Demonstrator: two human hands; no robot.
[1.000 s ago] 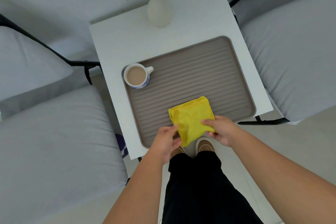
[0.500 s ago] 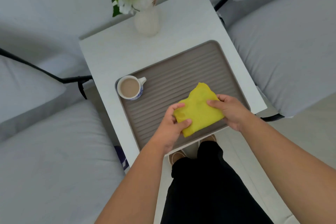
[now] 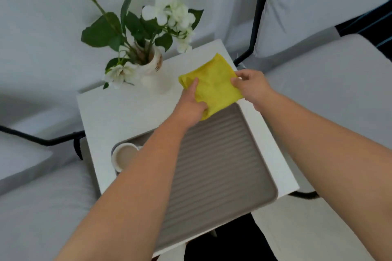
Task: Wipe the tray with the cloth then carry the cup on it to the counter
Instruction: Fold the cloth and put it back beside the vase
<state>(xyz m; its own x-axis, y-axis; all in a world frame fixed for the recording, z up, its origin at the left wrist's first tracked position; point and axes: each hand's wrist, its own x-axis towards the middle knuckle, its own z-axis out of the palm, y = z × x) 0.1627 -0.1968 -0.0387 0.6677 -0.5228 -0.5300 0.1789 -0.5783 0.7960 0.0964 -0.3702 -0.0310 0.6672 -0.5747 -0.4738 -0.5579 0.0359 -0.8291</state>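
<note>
Cup (image 3: pixel 124 155) on tray (image 3: pixel 222 176) — vase (image 3: pixel 151 70) behind.

A white vase (image 3: pixel 156 74) of white flowers (image 3: pixel 169 14) and green leaves (image 3: pixel 101 32) stands at the far side of the white desk (image 3: pixel 118 112). Grey cushioned chairs (image 3: pixel 331 82) with black frames flank it.

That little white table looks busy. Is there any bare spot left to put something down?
Yes. The ribbed tray is bare between the cup at its left corner and the yellow cloth at its far end. White table lies bare left of the tray, below the vase. The far right corner is crowded: both hands hold the cloth there.
</note>
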